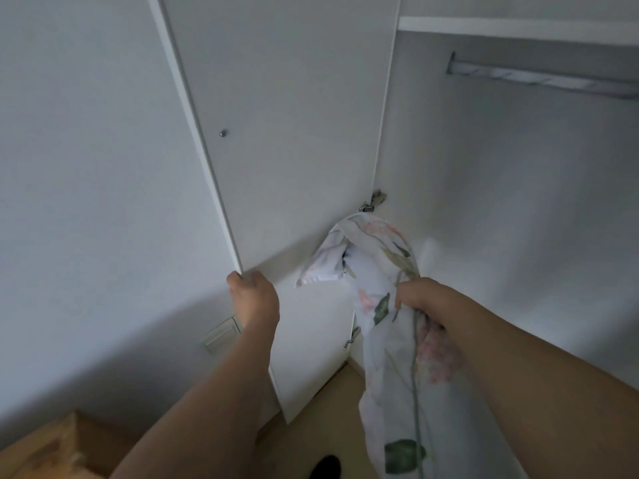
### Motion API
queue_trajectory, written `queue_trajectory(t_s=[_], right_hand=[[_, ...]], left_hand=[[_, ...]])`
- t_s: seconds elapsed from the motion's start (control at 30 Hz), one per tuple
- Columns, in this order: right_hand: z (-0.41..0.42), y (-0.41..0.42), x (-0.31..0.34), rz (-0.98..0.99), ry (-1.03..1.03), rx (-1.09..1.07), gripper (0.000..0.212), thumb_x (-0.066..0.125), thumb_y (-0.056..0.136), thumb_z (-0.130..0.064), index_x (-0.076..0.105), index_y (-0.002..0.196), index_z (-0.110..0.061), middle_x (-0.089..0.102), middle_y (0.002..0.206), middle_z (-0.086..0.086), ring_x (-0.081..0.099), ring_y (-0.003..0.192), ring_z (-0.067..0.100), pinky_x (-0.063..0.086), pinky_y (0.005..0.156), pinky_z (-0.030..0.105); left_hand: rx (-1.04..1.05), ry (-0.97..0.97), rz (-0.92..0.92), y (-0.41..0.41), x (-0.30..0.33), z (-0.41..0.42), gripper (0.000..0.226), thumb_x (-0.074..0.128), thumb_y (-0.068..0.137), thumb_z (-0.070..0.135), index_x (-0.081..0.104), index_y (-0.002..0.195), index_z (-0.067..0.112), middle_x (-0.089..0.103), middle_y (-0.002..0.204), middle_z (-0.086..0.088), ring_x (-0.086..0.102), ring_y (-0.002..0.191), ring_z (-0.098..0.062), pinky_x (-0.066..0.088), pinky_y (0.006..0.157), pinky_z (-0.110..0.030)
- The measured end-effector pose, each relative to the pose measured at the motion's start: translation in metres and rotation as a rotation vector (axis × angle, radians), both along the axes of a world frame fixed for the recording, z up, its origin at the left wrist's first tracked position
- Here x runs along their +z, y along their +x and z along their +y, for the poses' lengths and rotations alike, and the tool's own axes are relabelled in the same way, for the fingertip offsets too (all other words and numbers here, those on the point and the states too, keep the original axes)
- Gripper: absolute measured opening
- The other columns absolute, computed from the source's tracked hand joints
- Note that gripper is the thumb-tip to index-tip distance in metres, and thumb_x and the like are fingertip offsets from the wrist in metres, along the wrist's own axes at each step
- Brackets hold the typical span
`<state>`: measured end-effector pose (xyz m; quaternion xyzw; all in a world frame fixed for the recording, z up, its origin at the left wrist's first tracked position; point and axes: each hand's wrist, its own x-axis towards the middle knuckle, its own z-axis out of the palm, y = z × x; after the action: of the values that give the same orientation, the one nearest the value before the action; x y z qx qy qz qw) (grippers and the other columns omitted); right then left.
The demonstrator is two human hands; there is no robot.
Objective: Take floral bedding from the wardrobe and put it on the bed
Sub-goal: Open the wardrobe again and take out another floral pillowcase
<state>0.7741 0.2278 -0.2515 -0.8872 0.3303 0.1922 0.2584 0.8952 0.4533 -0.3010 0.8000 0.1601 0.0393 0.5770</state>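
Note:
White floral bedding with pink blooms and green leaves hangs from the open wardrobe down toward the floor. My right hand grips a bunched fold of it near the wardrobe's lower left corner. The bedding's top end still lies inside the wardrobe, against the hinge side. My left hand holds the bottom corner of the open upper wardrobe door, fingers curled round its edge. No bed is in view.
A lower white door stands open beneath my left hand. Inside the wardrobe are a metal hanging rail and a shelf. A wall socket sits low on the left wall. A brown box is at bottom left on the beige floor.

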Motion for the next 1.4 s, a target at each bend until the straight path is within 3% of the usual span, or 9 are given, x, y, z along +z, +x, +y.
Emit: queue_trajectory(t_s=[0.13, 0.27, 0.5, 0.63, 0.77, 0.9, 1.07, 1.2, 1.4], right_hand=[[-0.004, -0.021, -0.004, -0.039, 0.081, -0.166, 0.052, 0.062, 0.085, -0.015, 0.05, 0.134, -0.001, 0.049, 0.133, 0.021, 0.056, 0.111, 0.033, 0.048, 0.085, 0.029], [-0.013, -0.05, -0.01, -0.102, 0.173, -0.385, 0.049, 0.066, 0.077, -0.011, 0.053, 0.122, 0.005, 0.056, 0.092, 0.014, 0.061, 0.083, 0.031, 0.052, 0.071, 0.031], [-0.034, -0.108, -0.012, -0.12, 0.206, -0.532, 0.059, 0.067, 0.077, -0.008, 0.047, 0.13, 0.008, 0.056, 0.115, 0.018, 0.057, 0.086, 0.03, 0.049, 0.073, 0.03], [-0.051, -0.146, -0.006, -0.164, 0.209, -0.633, 0.068, 0.067, 0.079, -0.008, 0.038, 0.138, 0.007, 0.05, 0.133, 0.022, 0.056, 0.111, 0.035, 0.05, 0.09, 0.033], [-0.073, -0.183, -0.002, -0.206, 0.221, -0.772, 0.061, 0.067, 0.077, -0.007, 0.045, 0.132, 0.008, 0.056, 0.122, 0.02, 0.059, 0.098, 0.033, 0.05, 0.076, 0.031], [-0.09, -0.21, -0.003, -0.233, 0.221, -0.908, 0.053, 0.066, 0.077, -0.011, 0.052, 0.126, 0.006, 0.056, 0.088, 0.011, 0.055, 0.068, 0.025, 0.044, 0.055, 0.025], [-0.112, -0.223, -0.002, -0.191, 0.142, -0.937, 0.055, 0.063, 0.085, -0.014, 0.046, 0.134, 0.005, 0.051, 0.132, 0.021, 0.056, 0.105, 0.03, 0.045, 0.079, 0.027], [-0.128, -0.223, 0.001, -0.185, 0.104, -0.907, 0.037, 0.05, 0.094, -0.016, 0.055, 0.129, -0.003, 0.051, 0.137, 0.019, 0.052, 0.121, 0.032, 0.044, 0.093, 0.029], [-0.145, -0.212, -0.013, -0.141, 0.112, -0.88, 0.035, 0.046, 0.095, -0.017, 0.057, 0.125, -0.003, 0.056, 0.131, 0.016, 0.052, 0.122, 0.03, 0.04, 0.08, 0.024]], left_hand=[[-0.106, 0.127, -0.154, -0.025, -0.014, 0.01, 0.026, 0.035, 0.098, 0.034, 0.034, 0.081, 0.015, 0.054, 0.083, -0.018, 0.049, 0.071, -0.037, 0.033, 0.061, -0.038], [-0.302, 0.239, -0.359, -0.071, -0.025, 0.014, 0.036, 0.042, 0.099, 0.041, 0.031, 0.069, 0.023, 0.047, 0.064, -0.001, 0.044, 0.057, -0.018, 0.024, 0.049, -0.031], [-0.754, 0.61, -0.66, -0.122, -0.019, -0.035, 0.04, 0.058, 0.088, 0.047, 0.036, 0.064, 0.024, 0.041, 0.053, 0.011, 0.038, 0.048, -0.011, 0.028, 0.046, -0.025], [-0.906, 0.66, -0.831, -0.147, -0.005, -0.091, 0.046, 0.059, 0.088, 0.045, 0.03, 0.059, 0.025, 0.035, 0.048, 0.012, 0.033, 0.04, -0.012, 0.016, 0.041, -0.02], [-0.991, 0.534, -1.043, -0.154, -0.001, -0.14, 0.018, 0.06, 0.092, 0.039, 0.056, 0.093, 0.021, 0.062, 0.086, 0.003, 0.06, 0.074, -0.019, 0.045, 0.05, -0.027], [-1.076, 0.553, -1.12, -0.149, 0.015, -0.196, 0.089, 0.071, 0.084, 0.039, 0.018, 0.152, 0.017, 0.024, 0.154, -0.014, 0.025, 0.143, -0.034, 0.037, 0.109, -0.047], [-1.171, 0.67, -1.15, -0.143, 0.021, -0.243, 0.097, 0.061, 0.089, 0.05, -0.002, 0.154, 0.018, 0.003, 0.161, -0.018, -0.002, 0.147, -0.039, 0.028, 0.112, -0.058], [-1.191, 0.669, -1.079, -0.145, 0.021, -0.275, 0.095, 0.054, 0.092, 0.049, -0.016, 0.152, 0.025, -0.008, 0.161, -0.015, -0.011, 0.147, -0.039, 0.014, 0.115, -0.061], [-1.202, 0.576, -1.024, -0.145, 0.017, -0.315, 0.092, 0.057, 0.092, 0.044, -0.011, 0.152, 0.029, -0.012, 0.161, -0.009, -0.012, 0.146, -0.039, 0.011, 0.113, -0.065]])
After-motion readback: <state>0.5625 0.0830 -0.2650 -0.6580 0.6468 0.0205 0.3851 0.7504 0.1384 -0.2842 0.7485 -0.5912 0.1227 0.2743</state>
